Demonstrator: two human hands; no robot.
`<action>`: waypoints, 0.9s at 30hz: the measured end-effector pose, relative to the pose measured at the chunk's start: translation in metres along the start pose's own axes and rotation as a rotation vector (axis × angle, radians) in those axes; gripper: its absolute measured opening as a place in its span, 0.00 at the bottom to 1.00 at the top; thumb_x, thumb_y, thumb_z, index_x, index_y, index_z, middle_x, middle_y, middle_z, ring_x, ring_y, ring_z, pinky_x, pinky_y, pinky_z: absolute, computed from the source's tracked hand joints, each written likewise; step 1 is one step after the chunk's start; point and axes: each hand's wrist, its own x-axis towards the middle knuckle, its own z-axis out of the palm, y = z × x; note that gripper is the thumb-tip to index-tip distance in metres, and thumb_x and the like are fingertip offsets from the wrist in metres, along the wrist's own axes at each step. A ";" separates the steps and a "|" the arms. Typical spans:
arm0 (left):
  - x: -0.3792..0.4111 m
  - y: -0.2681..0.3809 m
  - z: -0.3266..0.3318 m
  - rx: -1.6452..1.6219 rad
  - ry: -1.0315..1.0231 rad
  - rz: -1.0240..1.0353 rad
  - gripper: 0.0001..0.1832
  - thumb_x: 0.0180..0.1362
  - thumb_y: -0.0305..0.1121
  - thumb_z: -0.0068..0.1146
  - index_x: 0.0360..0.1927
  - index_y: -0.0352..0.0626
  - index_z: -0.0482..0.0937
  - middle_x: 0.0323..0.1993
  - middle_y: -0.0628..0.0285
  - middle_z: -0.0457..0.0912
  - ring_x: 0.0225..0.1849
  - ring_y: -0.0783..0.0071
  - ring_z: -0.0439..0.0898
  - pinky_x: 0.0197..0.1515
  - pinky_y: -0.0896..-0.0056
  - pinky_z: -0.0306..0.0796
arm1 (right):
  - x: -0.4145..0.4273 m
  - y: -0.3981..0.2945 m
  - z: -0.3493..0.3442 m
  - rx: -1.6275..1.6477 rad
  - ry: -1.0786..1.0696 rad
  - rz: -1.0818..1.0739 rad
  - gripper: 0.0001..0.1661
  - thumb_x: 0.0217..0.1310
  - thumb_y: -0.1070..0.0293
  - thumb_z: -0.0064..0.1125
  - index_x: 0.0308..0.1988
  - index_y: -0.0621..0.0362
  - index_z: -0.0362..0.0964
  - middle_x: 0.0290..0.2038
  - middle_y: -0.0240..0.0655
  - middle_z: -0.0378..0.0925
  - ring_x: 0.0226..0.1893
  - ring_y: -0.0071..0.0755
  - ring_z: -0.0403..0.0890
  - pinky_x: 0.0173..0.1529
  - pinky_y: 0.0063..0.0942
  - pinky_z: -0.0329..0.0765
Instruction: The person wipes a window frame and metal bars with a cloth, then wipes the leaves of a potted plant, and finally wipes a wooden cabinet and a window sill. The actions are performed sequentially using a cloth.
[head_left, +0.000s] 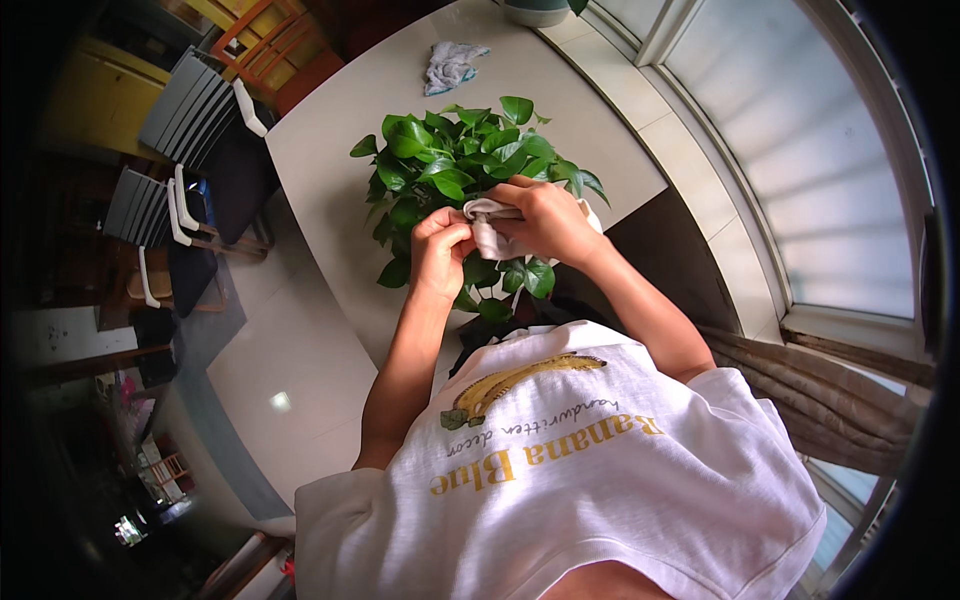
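Observation:
A leafy green potted plant (457, 157) with glossy heart-shaped leaves stands before me; its pot is hidden under the foliage. My right hand (544, 217) holds a pale, bunched cloth (495, 238) at the plant's near side, with part of the cloth showing beyond the hand. Close beside it, my left hand (441, 251) has thumb and fingertips pinched together at the cloth's left edge. Whether those fingertips grip the cloth, a leaf or a stem cannot be told. Leaves hang below and to the left of both hands.
A crumpled grey cloth with a teal edge (452, 66) lies on the pale table (322, 142) beyond the plant. Another pot (535, 13) stands at the far edge. Windows (795, 150) and a tiled sill (660, 139) run along the right; chairs (199, 105) stand at the left.

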 end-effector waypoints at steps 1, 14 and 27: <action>0.000 0.001 0.000 0.002 0.005 0.002 0.02 0.48 0.20 0.52 0.24 0.39 0.74 0.27 0.64 0.77 0.31 0.76 0.77 0.41 0.71 0.74 | 0.001 0.009 0.010 -0.096 0.060 0.010 0.12 0.43 0.66 0.61 0.33 0.53 0.72 0.31 0.38 0.73 0.29 0.49 0.78 0.32 0.41 0.74; -0.059 -0.008 -0.008 0.806 0.202 0.286 0.11 0.52 0.25 0.59 0.39 0.33 0.77 0.32 0.61 0.81 0.32 0.81 0.76 0.38 0.81 0.70 | -0.070 0.013 -0.027 0.341 0.052 0.201 0.17 0.45 0.74 0.63 0.41 0.58 0.75 0.32 0.38 0.74 0.28 0.38 0.76 0.36 0.28 0.73; -0.045 -0.019 -0.012 0.471 0.149 0.000 0.10 0.49 0.20 0.55 0.37 0.32 0.78 0.31 0.64 0.80 0.32 0.82 0.75 0.36 0.82 0.66 | -0.043 0.007 0.032 -0.235 -0.021 0.018 0.14 0.41 0.64 0.61 0.34 0.51 0.73 0.29 0.36 0.72 0.23 0.46 0.77 0.27 0.40 0.73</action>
